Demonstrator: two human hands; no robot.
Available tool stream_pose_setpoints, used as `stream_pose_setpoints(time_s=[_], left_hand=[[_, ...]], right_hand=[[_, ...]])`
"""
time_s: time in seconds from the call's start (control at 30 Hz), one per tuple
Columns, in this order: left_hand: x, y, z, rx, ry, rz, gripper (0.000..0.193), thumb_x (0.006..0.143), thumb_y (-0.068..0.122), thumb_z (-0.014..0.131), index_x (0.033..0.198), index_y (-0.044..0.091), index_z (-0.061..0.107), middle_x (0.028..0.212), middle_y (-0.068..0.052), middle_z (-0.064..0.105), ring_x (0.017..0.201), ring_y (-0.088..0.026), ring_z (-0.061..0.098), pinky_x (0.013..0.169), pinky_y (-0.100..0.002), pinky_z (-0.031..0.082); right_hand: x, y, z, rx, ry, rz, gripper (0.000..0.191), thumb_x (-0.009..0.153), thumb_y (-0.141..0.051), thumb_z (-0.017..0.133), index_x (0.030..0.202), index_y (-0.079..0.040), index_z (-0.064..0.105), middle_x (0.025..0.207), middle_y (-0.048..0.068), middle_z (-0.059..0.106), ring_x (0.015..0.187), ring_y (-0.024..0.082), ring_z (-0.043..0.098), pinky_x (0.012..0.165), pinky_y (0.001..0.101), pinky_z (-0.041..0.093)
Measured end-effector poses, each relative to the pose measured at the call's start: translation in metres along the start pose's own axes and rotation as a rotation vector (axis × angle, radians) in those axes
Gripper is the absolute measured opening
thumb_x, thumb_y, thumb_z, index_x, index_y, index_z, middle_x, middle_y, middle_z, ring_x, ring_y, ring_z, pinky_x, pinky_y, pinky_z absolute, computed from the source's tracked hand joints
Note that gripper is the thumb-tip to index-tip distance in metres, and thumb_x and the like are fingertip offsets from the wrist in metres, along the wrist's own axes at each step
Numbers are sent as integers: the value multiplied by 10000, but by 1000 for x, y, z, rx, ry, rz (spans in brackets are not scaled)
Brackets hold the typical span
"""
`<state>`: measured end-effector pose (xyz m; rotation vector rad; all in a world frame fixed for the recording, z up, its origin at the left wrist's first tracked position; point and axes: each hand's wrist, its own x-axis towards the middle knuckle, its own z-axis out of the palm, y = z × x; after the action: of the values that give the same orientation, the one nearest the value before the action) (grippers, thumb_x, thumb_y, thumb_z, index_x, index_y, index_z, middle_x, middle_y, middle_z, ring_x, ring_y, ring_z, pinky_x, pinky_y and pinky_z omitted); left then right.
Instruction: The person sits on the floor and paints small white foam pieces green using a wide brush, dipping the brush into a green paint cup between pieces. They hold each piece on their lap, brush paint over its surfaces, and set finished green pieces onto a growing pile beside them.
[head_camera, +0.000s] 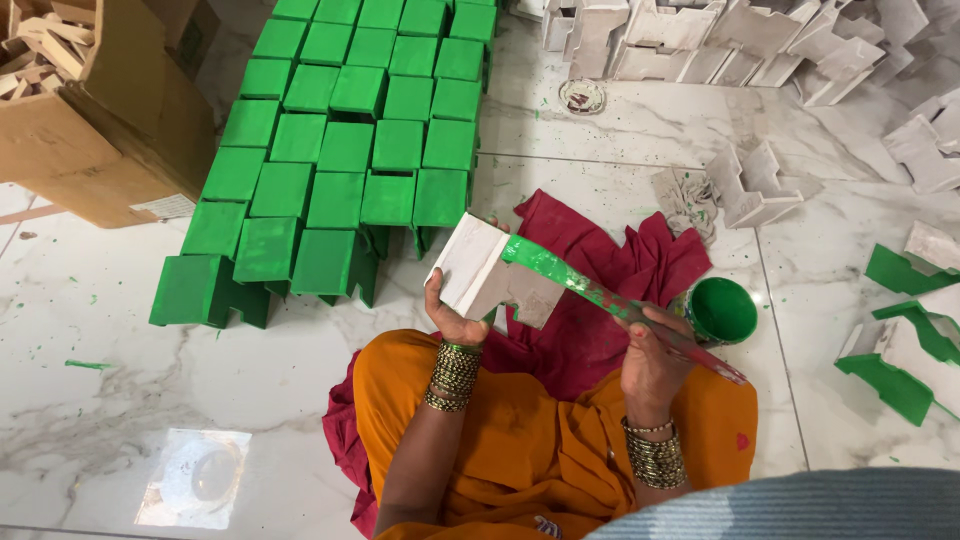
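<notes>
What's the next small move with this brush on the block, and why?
Probably stroke the brush on along the block: the left hand holds it up, the right hand has the green bristles at its top edge, and its faces are mostly white.

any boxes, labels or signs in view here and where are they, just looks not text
Cardboard box: top left on the floor, brown, open, holding pale wooden pieces.
Label: small white slip low on the box's side, near its bottom corner.
Paint pot: round, green inside, beside the right hand.
No signs or screens.
</notes>
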<state>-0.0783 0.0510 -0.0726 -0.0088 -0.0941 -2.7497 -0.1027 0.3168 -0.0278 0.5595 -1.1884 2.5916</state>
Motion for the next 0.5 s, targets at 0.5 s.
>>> stream_pose_setpoints(time_s=[0.5], left_hand=[[-1,2,3,32,-34,-13,732,894,438,639,1456,-9,496,1458,-184,576,1305,-345,565,1092,-463,458]], right_hand=[[-1,-7,7,-68,2,6,242,929,112,692,1160,53,651,1156,192,698,1062,268,715,960,436,638]])
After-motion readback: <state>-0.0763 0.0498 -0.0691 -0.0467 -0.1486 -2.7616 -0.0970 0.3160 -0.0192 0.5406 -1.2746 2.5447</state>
